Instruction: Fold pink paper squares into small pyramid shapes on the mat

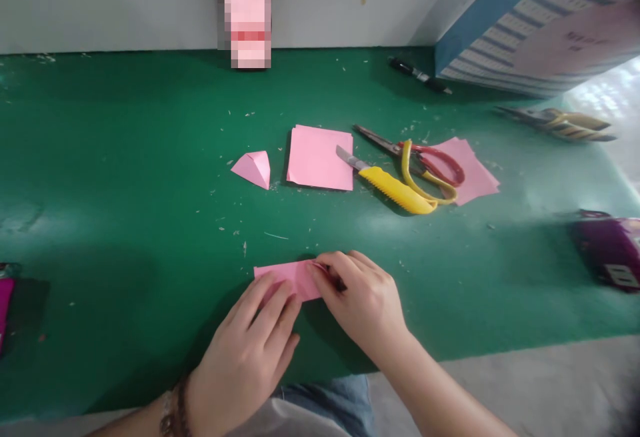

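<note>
A folded strip of pink paper (300,277) lies on the green table (125,190) near its front edge. My left hand (250,340) rests flat with its fingers spread over the left part of the strip. At the strip's right end, my right hand (363,297) pinches the paper between thumb and forefinger. Beyond my hands are a small folded pink piece (256,168) and a square stack of pink paper (320,160). A yellow-handled knife (397,189) has its blade lying over the stack's right edge.
Red-and-yellow scissors (435,160) lie partly over more pink sheets (477,173). A black pen (419,75), pliers (560,122) and a striped box (540,37) are at the back right. A purple object (610,250) sits at the right, a magenta one (5,307) at the left edge.
</note>
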Demonstrator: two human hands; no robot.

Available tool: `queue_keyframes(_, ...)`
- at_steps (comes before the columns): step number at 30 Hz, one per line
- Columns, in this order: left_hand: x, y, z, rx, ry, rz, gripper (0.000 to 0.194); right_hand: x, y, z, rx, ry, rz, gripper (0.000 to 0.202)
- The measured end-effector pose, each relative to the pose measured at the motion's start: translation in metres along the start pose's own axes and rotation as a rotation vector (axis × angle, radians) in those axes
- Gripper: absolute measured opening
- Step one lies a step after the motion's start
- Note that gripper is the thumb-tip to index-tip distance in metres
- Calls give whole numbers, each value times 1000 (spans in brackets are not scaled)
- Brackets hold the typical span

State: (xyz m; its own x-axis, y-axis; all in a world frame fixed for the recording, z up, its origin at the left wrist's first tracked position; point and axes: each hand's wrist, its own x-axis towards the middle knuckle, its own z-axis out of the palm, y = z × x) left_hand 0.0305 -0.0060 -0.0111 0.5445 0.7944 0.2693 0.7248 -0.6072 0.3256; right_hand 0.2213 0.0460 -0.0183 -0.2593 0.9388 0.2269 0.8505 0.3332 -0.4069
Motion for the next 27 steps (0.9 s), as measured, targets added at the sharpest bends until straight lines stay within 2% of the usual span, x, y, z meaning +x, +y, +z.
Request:
queue_keyframes(11,0,0,-1,-13,7,-23,31,1,1,0,41,14,0,14)
queue_keyframes(18,-2,0,2,-18,10,-22,33,-2,1,-1,40,-7,26,21)
queue_keyframes(27,1,0,0,-6,-2,-25,32,-3,7,0,1,-3,-35,18)
